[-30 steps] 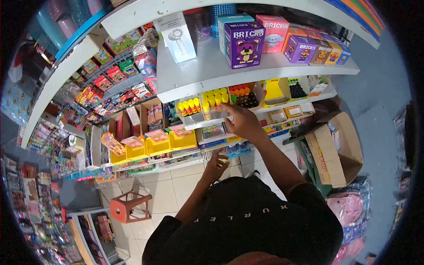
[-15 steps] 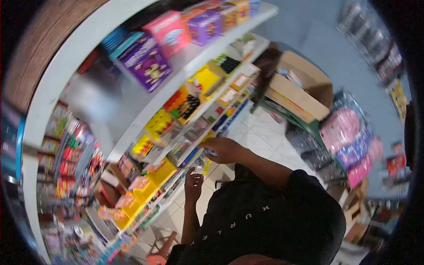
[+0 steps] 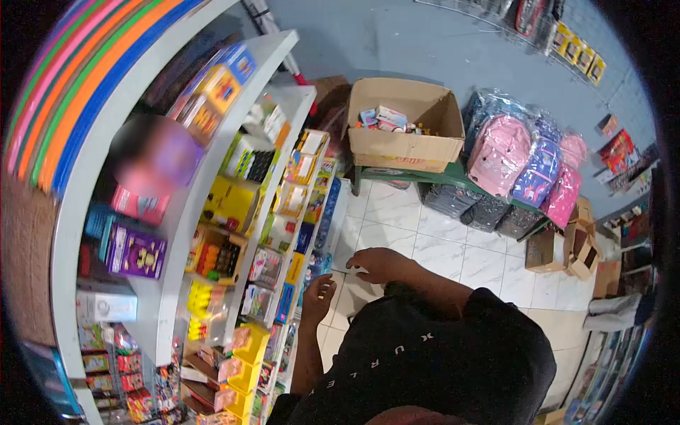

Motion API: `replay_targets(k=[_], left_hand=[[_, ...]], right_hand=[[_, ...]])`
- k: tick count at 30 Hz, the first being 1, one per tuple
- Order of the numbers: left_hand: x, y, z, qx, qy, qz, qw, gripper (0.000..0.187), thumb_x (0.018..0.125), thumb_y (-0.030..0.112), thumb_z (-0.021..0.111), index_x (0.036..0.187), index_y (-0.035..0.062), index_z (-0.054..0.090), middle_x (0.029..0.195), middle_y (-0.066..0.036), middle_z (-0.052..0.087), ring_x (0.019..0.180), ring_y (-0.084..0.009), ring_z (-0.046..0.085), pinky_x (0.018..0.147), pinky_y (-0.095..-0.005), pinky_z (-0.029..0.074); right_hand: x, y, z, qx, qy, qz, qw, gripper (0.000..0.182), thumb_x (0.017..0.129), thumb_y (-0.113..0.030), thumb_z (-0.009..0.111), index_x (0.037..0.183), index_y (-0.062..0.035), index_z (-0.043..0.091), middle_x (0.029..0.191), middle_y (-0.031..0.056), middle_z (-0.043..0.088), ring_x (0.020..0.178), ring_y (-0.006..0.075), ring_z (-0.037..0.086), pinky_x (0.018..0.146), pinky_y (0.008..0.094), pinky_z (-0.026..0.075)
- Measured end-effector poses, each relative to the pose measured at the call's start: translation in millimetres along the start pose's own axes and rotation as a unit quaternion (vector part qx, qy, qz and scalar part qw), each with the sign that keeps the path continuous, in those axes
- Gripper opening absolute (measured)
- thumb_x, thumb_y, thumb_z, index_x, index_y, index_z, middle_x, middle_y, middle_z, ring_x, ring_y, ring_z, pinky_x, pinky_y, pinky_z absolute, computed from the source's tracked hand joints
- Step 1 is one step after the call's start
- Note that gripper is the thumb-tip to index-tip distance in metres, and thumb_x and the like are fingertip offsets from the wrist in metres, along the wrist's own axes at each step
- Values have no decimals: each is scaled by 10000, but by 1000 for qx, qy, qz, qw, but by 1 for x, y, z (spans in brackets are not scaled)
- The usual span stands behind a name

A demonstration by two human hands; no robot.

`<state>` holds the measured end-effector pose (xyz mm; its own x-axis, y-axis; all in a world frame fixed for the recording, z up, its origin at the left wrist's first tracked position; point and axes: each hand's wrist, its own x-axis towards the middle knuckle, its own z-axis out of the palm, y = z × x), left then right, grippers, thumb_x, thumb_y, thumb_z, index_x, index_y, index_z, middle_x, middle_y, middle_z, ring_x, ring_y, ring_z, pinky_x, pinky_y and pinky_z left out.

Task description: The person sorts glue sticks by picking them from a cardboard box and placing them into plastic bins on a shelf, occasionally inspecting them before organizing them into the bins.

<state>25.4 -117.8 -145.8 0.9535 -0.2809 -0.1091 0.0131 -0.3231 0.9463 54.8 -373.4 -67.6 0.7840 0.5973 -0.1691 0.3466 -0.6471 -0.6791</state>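
My left hand (image 3: 316, 301) is raised beside the lower shelf edge, its fingers loosely bent and apart, a ring on one finger. Just to the right, my right hand (image 3: 379, 265) reaches in over the tiled floor with curved fingers and a gap by the thumb. Neither hand shows anything in it, and the two do not touch. Nearest to them on the left are blue plastic packs (image 3: 320, 263) and small boxed goods (image 3: 287, 301) on the low shelf.
White shelves (image 3: 212, 170) with boxes and yellow trays (image 3: 244, 361) fill the left. Beyond the floor (image 3: 397, 234), an open cardboard box (image 3: 404, 149) and wrapped backpacks (image 3: 499, 152) sit on a green table (image 3: 453, 178). More cartons (image 3: 549, 251) stand at the right.
The view has turned, so the cardboard box and backpacks now appear farther left. The clear and yellow item seen between my hands before no longer shows there, and my hands look emptier.
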Motion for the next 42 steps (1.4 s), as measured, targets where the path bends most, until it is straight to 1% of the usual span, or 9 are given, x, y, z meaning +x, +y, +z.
replay_targets(k=[3, 8, 12, 16, 18, 22, 29, 38, 42], left_hand=[[26, 23, 35, 36, -37, -34, 998, 335, 917, 219, 668, 1195, 45, 603, 1001, -84, 682, 830, -165, 653, 715, -301, 528], [62, 60, 96, 53, -136, -41, 988, 346, 917, 242, 664, 1198, 48, 607, 989, -83, 682, 829, -173, 656, 722, -305, 532], [90, 72, 140, 19, -141, -109, 984, 329, 919, 225, 657, 1186, 39, 615, 992, -89, 687, 817, -177, 661, 749, -310, 539], [115, 89, 162, 24, -159, -102, 982, 323, 917, 222, 657, 1177, 34, 620, 1000, -92, 691, 844, -169, 662, 760, -306, 537], [129, 103, 160, 14, -177, -107, 978, 328, 916, 227, 658, 1178, 33, 620, 1004, -91, 693, 854, -166, 661, 762, -307, 535], [163, 71, 144, 20, -178, -136, 974, 354, 918, 270, 658, 1184, 39, 618, 1012, -83, 694, 856, -163, 657, 737, -299, 529], [274, 52, 108, 27, -186, -47, 981, 357, 923, 272, 652, 1204, 56, 610, 1041, -61, 686, 864, -157, 653, 735, -302, 515], [377, 39, 55, 26, -98, -37, 994, 323, 917, 246, 668, 1169, 49, 622, 1012, -65, 677, 839, -138, 625, 738, -290, 512], [381, 36, 53, 27, -67, -49, 996, 328, 916, 241, 669, 1172, 43, 618, 1009, -68, 677, 842, -135, 629, 745, -289, 512]], right_hand=[[-7, 38, -21, 10, 44, -5, 999, 347, 853, -168, 641, 1183, -72, 600, 1113, 142, 622, 1052, 329, 607, 907, 431, 485], [-25, 107, -46, 9, 29, 18, 999, 331, 862, -188, 633, 1174, -80, 609, 1123, 133, 625, 1060, 326, 607, 905, 441, 490], [-42, 147, -74, 2, -17, 48, 999, 339, 862, -201, 638, 1180, -87, 606, 1116, 133, 625, 1064, 327, 607, 904, 442, 493], [-48, 185, -101, 10, -30, 74, 997, 342, 855, -199, 641, 1176, -86, 605, 1111, 135, 627, 1065, 331, 605, 902, 442, 496], [-41, 202, -107, -2, -32, 85, 996, 342, 854, -203, 641, 1174, -88, 604, 1111, 132, 627, 1062, 330, 606, 902, 442, 495], [-11, 221, -117, -26, -9, 90, 996, 327, 858, -212, 632, 1167, -104, 608, 1111, 122, 628, 1051, 320, 610, 898, 438, 496], [52, 212, -144, -5, 33, 78, 996, 321, 857, -209, 649, 1156, -100, 612, 1120, 117, 627, 1062, 317, 607, 906, 428, 491], [89, 248, -192, -17, 35, 114, 993, 323, 855, -188, 627, 1162, -91, 610, 1114, 147, 620, 1073, 337, 596, 917, 446, 487], [109, 261, -206, -24, -52, 112, 992, 338, 857, -212, 629, 1170, -88, 601, 1110, 148, 621, 1082, 338, 591, 920, 452, 484]])
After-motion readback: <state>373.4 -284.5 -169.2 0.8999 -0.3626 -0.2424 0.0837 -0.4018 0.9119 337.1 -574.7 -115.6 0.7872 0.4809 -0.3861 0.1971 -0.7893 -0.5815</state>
